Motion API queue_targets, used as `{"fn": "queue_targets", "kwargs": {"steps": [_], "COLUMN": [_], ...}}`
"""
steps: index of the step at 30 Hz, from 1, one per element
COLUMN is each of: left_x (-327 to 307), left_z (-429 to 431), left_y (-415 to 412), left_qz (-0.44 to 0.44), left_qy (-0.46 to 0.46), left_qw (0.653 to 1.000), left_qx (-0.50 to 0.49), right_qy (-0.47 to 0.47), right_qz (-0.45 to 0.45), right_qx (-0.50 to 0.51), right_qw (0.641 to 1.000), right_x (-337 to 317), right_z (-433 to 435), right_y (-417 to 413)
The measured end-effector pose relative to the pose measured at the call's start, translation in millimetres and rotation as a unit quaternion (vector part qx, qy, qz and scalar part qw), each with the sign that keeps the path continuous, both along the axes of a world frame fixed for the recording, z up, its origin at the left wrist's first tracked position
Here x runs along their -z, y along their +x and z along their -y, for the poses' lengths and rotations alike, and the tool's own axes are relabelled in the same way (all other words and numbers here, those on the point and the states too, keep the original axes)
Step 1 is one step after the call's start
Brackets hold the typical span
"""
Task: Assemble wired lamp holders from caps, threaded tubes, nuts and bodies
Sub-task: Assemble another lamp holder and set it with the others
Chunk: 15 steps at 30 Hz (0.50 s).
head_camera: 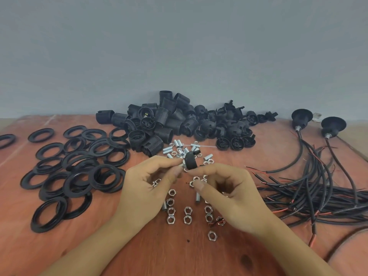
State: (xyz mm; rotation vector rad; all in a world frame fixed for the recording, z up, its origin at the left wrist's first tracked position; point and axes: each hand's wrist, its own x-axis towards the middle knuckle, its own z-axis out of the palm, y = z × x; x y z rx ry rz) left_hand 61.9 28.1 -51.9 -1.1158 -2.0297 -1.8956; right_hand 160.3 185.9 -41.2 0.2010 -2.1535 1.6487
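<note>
One black cap (191, 161), held up just above the worktop (179, 255), between both hands. Pinched by the left hand (147, 182), thumb and forefinger pressed together: a small metal piece (182, 163) at the side of the cap; tube or nut, cannot tell. Pinched by the right hand (229, 188), fingers curled: the lower edge of the cap.

Below the hands, more than ten loose nuts (187, 210) and two lying threaded tubes (164, 206). Behind, a small heap of tubes (179, 149), then a pile of bodies (155, 124) and a pile of caps (229, 126). At left, many black rings (75, 172). At right, a bundle of cables (318, 192) and two finished lamp holders (301, 118).
</note>
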Motion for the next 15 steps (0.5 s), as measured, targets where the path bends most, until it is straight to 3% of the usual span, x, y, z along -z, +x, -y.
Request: {"fn": "queue_targets", "kwargs": {"steps": [12, 15], "left_x": [-3, -4], "left_z": [5, 6], "left_y": [-8, -8], "left_qz": [0.094, 0.087], "left_qy": [-0.002, -0.003], "left_qw": [0.989, 0.987], "left_qx": [0.112, 0.134], "right_qy": [0.118, 0.076], "right_qz": [-0.004, -0.016], "right_qx": [0.081, 0.064], "right_qw": [0.99, 0.995], "right_x": [9, 5], "right_z": [-7, -6], "right_y": [-5, -5]}}
